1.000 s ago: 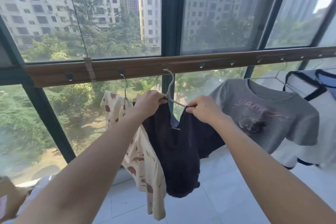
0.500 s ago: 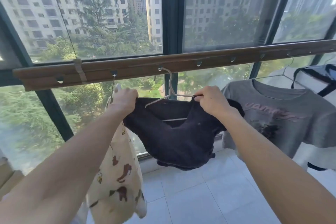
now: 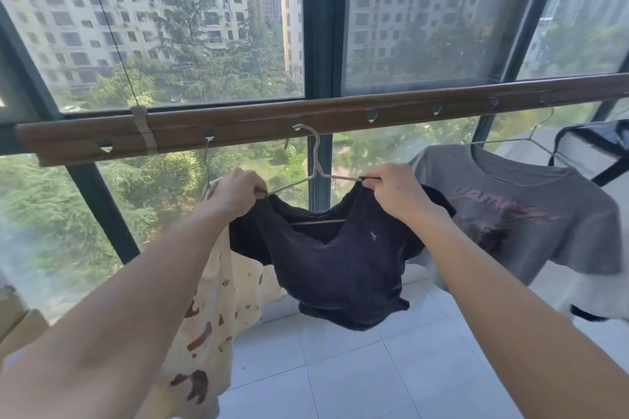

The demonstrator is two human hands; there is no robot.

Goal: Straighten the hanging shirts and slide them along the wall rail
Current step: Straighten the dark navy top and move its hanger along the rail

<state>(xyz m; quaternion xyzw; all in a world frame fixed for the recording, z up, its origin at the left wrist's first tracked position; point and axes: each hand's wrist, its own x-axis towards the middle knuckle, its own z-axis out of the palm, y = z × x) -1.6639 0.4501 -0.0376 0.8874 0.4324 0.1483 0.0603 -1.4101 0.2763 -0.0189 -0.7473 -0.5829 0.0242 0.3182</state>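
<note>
Here, in the head view, the right edge cuts off a white garment with dark trim (image 3: 599, 146), and the left forearm hides part of the cream printed shirt (image 3: 218, 309). The brown wall rail (image 3: 255, 127) is a flat wooden bar with notched holes; a pale thin hanger (image 3: 318, 167) hooks into one. The dark shirt (image 3: 333, 262) – soft, rumpled knit – sags between the hands. The left hand (image 3: 235, 192) pinches its left shoulder, the right hand (image 3: 394, 189) its right shoulder, beside a grey tee (image 3: 531, 214).
</note>
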